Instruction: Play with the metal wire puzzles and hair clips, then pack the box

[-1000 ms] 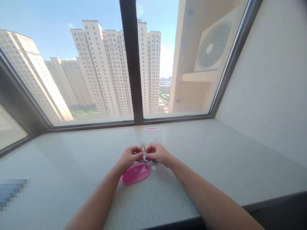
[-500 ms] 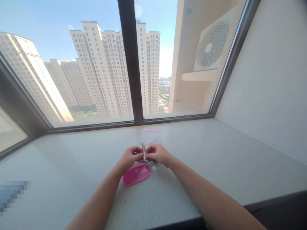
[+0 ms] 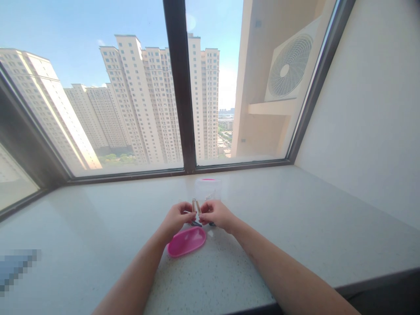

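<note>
My left hand [image 3: 181, 216] is closed, pinching a small wooden clothespin half [image 3: 194, 205] upright, with what looks like a metal spring at its top. Close beside it, my right hand [image 3: 215, 213] is closed on a second wooden clothespin half [image 3: 198, 207], which leans slightly. A narrow gap shows between the two wooden pieces. Just below the fingertips lies a small dark object [image 3: 196, 223], its kind unclear. A pink oval tray [image 3: 187, 243] rests on the sill in front of my left hand, partly covered by my left wrist.
Behind the hands stands a clear container [image 3: 208, 186] with a pink edge and small pale pieces. A small white scrap [image 3: 210, 233] lies right of the tray. The pale speckled sill [image 3: 278, 210] runs to the window frame [image 3: 243, 164]; a white wall [image 3: 367, 109] rises at right.
The two wooden pieces, leaning together at their tops before, now stand slightly apart. Both hands remain nearly in place. The whole view has shifted slightly.
</note>
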Motion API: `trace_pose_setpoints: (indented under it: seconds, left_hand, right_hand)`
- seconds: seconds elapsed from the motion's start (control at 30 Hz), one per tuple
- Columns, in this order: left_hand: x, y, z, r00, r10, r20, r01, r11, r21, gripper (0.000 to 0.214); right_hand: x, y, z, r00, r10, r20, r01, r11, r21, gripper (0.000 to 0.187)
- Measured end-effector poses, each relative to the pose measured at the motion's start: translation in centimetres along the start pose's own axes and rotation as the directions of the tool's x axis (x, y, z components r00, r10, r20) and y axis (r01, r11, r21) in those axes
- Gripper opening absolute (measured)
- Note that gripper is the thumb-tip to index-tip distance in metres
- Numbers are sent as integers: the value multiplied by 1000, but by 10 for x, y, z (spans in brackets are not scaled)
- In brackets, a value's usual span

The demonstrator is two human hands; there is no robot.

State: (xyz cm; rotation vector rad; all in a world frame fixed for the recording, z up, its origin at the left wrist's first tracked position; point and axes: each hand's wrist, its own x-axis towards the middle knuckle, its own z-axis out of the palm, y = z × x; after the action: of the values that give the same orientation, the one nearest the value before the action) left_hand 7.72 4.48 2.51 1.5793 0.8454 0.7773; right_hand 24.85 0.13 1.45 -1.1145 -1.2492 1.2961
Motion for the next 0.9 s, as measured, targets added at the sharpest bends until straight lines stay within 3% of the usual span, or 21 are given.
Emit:
trace_pose_setpoints:
  seconds: [0.57, 0.9]
  left_hand:
    - [-1, 4, 2, 1000, -8, 14, 8, 1000, -29, 25]
    - [-2, 6, 5, 1000, -9, 21, 10, 999, -34, 23]
  right_hand:
    - [-1, -2, 2, 1000, 0, 12, 0, 1000, -5, 17]
    - [1, -1, 1, 998, -38, -42, 35, 998, -49, 22]
